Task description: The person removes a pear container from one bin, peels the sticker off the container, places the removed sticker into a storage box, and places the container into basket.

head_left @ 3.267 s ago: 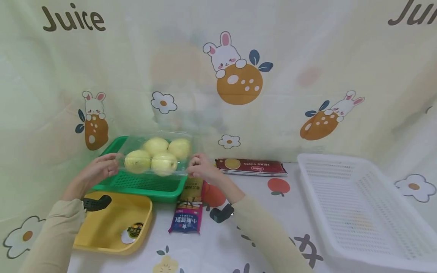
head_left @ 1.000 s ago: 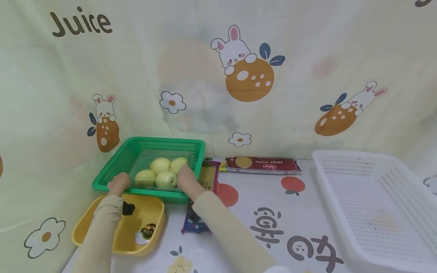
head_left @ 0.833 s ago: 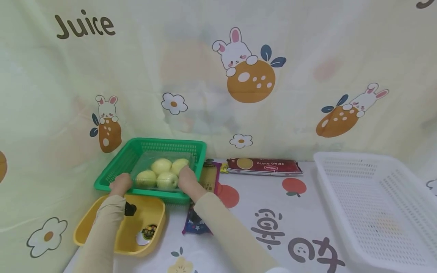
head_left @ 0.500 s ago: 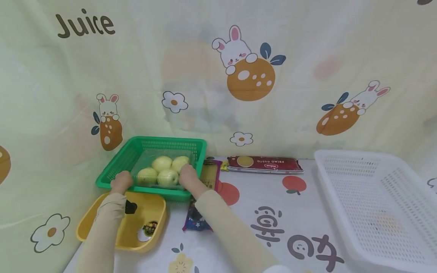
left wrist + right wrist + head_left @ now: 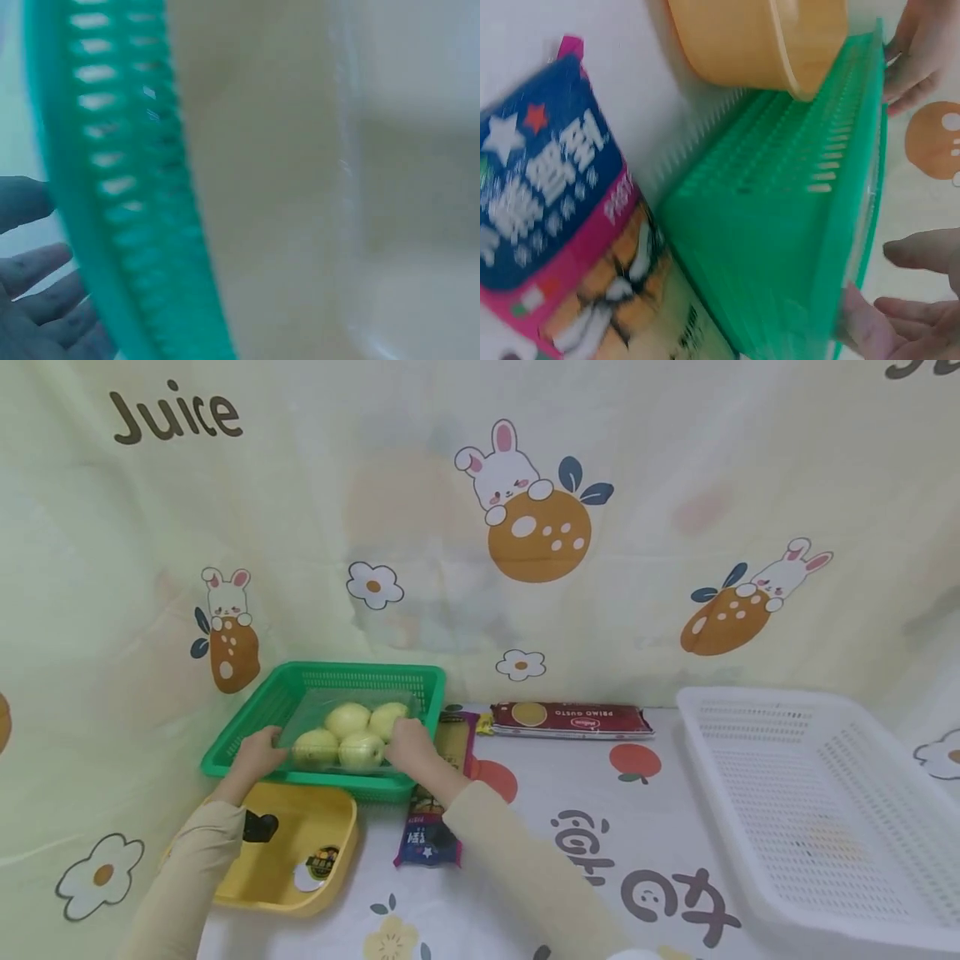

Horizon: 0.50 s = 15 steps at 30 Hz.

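Note:
A clear plastic box (image 5: 300, 724) with several pale yellow-green apples (image 5: 362, 752) sits inside the green basket (image 5: 247, 724). My left hand (image 5: 258, 753) is at the basket's front-left rim, beside the box; the left wrist view shows its fingers (image 5: 34, 270) spread outside the rim. At the box's front-right corner is my right hand (image 5: 411, 747). In the right wrist view its fingers (image 5: 922, 251) are parted and loosely bent, with one fingertip right at the basket rim. The head view hides most of the right fingers behind the back of the hand.
In front of the basket stands a yellow bin (image 5: 300, 810) with a black handle (image 5: 260, 827). A pasta packet (image 5: 427, 839) lies to its right. Along the back wall lies a dark red packet (image 5: 573, 718). A large white basket (image 5: 810, 810) stands on the right.
Since the oldest frame, both hands have lowered the apple box into the green basket. Over the last half second my left hand has loosened and drawn away from the box.

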{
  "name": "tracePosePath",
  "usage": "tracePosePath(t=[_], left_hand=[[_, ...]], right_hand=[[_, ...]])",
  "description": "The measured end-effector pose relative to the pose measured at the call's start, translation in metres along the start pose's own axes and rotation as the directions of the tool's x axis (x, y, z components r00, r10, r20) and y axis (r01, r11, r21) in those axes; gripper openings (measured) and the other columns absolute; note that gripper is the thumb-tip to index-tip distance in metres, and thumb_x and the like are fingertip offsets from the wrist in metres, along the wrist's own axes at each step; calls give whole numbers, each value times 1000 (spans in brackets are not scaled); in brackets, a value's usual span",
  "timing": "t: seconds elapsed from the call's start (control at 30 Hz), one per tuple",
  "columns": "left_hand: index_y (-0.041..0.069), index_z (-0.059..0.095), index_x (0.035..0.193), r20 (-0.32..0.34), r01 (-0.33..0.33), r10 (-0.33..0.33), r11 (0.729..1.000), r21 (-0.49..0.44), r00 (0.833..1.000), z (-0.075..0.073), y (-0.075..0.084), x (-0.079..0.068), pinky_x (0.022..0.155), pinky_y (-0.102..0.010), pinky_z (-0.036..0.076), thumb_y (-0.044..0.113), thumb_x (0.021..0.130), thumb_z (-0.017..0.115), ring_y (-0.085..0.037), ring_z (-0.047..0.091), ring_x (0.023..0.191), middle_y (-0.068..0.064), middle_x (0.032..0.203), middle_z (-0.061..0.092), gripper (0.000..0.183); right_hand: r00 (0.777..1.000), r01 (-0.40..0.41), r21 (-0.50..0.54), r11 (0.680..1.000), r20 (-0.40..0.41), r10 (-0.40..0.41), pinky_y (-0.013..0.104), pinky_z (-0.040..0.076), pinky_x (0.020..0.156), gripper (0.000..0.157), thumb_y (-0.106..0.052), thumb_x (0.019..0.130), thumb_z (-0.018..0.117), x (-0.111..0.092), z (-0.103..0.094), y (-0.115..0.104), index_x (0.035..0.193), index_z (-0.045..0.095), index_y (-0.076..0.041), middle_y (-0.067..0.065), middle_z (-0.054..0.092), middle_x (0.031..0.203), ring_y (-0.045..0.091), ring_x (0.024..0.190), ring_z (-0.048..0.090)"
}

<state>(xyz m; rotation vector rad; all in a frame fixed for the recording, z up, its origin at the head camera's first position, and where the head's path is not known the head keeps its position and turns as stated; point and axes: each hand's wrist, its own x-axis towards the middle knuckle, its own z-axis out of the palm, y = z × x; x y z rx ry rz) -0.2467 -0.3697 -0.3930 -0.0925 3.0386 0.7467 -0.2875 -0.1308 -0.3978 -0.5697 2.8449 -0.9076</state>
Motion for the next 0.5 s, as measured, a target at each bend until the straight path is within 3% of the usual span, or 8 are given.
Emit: tracePosePath(t=[0.1,0.2,0.3,0.37,0.5], left_hand=[[-19,30,126,-55,-44,41,998,-40,998,-1,15,3,84,-54,35,8,89,51,-49,36,108,-38,120,37,51],[-17,26,130,-124,-96,89,994,-54,988,0,31,3,88,-57,30,12,88,53,-49,31,114,-36,127,32,57],[-12,25,134,-173,-162,157,987,-16,972,3,50,1,90,-62,21,21,87,57,-48,23,119,-34,132,27,65],[-9,25,135,-207,-219,218,976,17,954,6,63,-1,90,-65,15,23,86,59,-47,20,122,-32,134,26,67],[-2,31,136,-313,-351,342,936,27,886,14,90,-9,90,-67,8,13,83,62,-42,18,126,-27,136,28,63]], right_hand=[[999,14,-74,997,-28,-16,26,39,41,34,-21,86,60,-11,-18,1,112,55,1,9,60,76,14,52,52],[999,45,-163,986,-12,-47,36,47,70,55,-45,86,53,-17,-26,8,128,48,-10,8,59,110,21,88,58],[995,96,-201,975,13,-95,55,26,93,68,-60,82,47,-25,-36,17,136,39,-20,9,38,136,34,122,33],[990,138,-238,961,13,-139,61,16,94,75,-68,78,44,-31,-44,26,139,33,-26,9,27,142,39,128,17],[969,214,-311,926,-55,-242,59,14,96,79,-71,74,45,-44,-60,48,139,33,-27,8,26,143,37,129,15]])
